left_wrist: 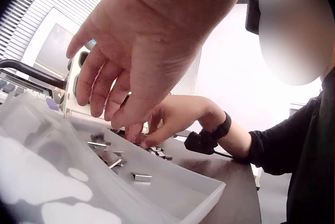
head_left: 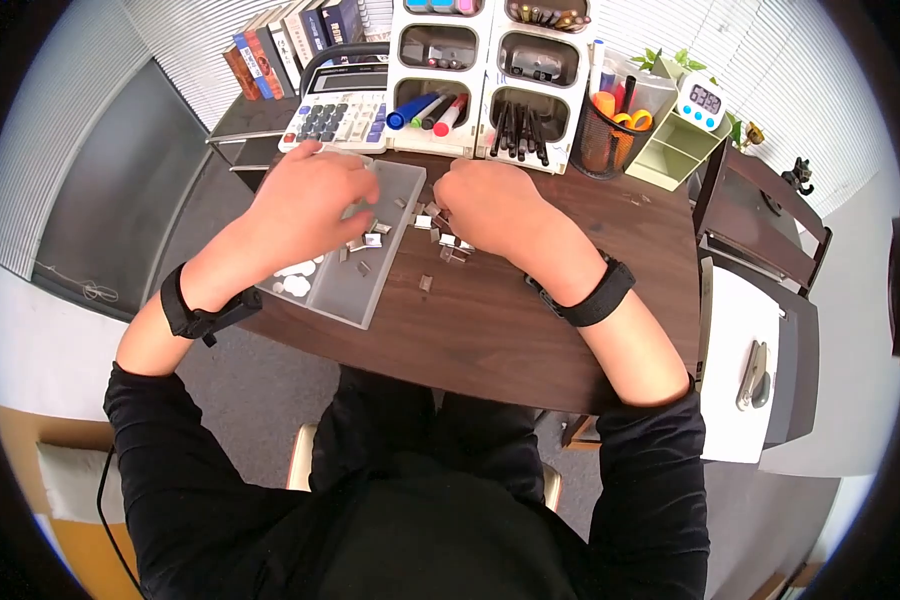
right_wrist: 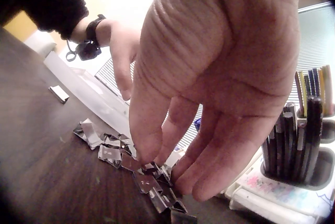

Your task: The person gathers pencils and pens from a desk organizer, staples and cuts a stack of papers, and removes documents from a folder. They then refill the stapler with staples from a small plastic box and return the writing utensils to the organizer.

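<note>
My left hand (head_left: 315, 205) hovers over a shallow translucent plastic tray (head_left: 345, 297), its fingers loosely bent with nothing between them. Small bent metal clips (head_left: 373, 240) lie scattered in the tray's right section, and flat white pieces (head_left: 297, 285) lie in its left one. Just right of the tray, my right hand (head_left: 495, 205) reaches down to a loose pile of the same metal clips (right_wrist: 110, 153) on the dark table. Its thumb and fingertips close together on a clip in the pile, as the right wrist view shows; the fingers partly hide it.
A single clip (head_left: 426, 283) lies apart, nearer the front edge. Along the back stand a calculator (head_left: 340, 122), a white organizer (head_left: 437, 95) with pens, a mesh pen cup (head_left: 607, 150) and a green shelf box (head_left: 670, 150) with a timer. A stapler (head_left: 754, 376) rests at the right.
</note>
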Motion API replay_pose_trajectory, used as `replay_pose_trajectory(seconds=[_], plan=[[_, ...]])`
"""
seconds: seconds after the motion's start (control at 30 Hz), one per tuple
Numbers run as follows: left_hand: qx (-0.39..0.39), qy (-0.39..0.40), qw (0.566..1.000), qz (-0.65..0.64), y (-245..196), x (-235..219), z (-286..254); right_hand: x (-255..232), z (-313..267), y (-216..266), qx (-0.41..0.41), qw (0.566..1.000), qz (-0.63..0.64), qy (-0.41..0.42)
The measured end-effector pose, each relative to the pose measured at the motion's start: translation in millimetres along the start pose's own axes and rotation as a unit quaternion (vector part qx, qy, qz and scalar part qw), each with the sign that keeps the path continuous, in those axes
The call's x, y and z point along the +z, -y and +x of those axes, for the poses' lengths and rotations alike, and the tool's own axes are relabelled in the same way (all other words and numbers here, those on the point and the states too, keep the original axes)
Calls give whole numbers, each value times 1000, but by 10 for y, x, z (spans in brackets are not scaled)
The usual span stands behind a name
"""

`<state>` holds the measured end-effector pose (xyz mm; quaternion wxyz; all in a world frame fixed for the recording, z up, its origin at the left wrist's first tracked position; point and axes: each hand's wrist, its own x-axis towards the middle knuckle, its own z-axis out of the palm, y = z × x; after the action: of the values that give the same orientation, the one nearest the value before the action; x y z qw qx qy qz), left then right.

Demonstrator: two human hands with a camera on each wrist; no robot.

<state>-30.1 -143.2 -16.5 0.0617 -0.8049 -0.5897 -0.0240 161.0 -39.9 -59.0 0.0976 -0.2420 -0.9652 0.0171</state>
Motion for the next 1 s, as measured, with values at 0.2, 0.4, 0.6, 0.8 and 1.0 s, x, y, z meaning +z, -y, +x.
replay_pose_trajectory(seconds=[0.2, 0.4, 0.6, 0.8, 1.0], plan=[[75, -52, 995, -46, -140, 150, 114, -41, -12, -17, 4, 1000, 11, 25], [85, 0, 996, -6, -231, 264, 307, -107, -23, -14, 18, 997, 39, 63], [77, -27, 996, 23, -282, 307, 365, -109, -21, -9, 5, 998, 21, 66], [44, -93, 995, -10, -206, 109, 223, -70, -18, 46, -10, 1000, 16, 8], [-19, -41, 999, 23, 6, 46, -97, 56, 25, 170, -92, 989, 62, -96]])
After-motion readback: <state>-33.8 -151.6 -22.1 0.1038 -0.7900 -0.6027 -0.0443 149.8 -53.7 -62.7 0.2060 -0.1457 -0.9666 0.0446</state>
